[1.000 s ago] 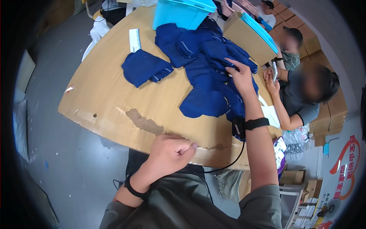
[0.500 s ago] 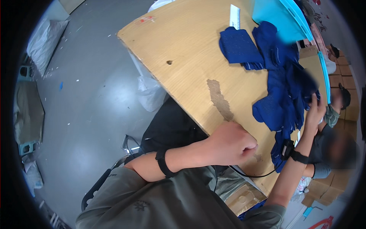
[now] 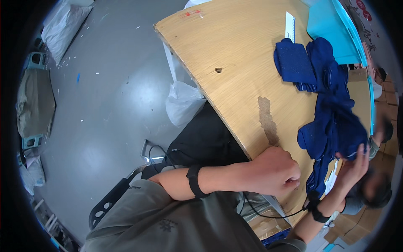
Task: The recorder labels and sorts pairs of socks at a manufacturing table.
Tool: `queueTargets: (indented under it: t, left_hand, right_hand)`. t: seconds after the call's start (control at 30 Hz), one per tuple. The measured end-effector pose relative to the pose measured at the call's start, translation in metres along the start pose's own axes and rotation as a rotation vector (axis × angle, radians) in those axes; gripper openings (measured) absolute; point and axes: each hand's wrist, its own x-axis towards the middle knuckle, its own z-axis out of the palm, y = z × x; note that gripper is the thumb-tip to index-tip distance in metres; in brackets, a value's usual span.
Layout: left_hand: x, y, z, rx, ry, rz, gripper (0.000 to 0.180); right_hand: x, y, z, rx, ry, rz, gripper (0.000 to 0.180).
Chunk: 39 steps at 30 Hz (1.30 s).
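Blue cloth (image 3: 331, 126) on the table (image 3: 239, 46): my right hand (image 3: 354, 168) grips it; my left hand (image 3: 277, 169), fisted, meets the near edge.

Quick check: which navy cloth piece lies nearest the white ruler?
The folded, flat-topped piece, leftmost of the pile in view, just below the ruler; the other navy pieces lie rumpled to its right.

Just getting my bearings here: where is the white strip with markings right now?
In the head view's upper right, the white strip lies on the table, just above the folded blue cloth and left of the turquoise bin.
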Motion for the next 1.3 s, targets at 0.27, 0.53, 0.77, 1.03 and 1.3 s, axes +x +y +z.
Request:
queueTargets:
  t: [0.27, 0.53, 0.77, 1.03, 1.3]
  left_hand:
    - [-0.015, 0.012, -0.014, -0.173, 0.083, -0.056, 0.018]
    - [-0.086, 0.015, -0.091, 0.223, 0.808, -0.227, 0.034]
    - [-0.087, -0.018, -0.101, 0.189, 0.881, -0.382, 0.053]
    - [-0.085, -0.015, -0.116, -0.075, 0.952, -0.467, 0.022]
    - [-0.081, -0.014, -0.120, -0.095, 0.997, -0.491, 0.011]
  right_hand:
    - [-0.019, -0.020, 0.088, -0.255, -0.450, 0.255, 0.033]
    - [-0.017, -0.030, 0.125, -0.257, -0.564, 0.083, 0.029]
    - [-0.010, -0.027, 0.145, -0.652, -0.540, -0.069, 0.025]
    - [-0.010, -0.020, 0.144, -0.626, -0.516, -0.132, 0.025]
    - [-0.012, -0.020, 0.145, -0.652, -0.512, -0.137, 0.025]
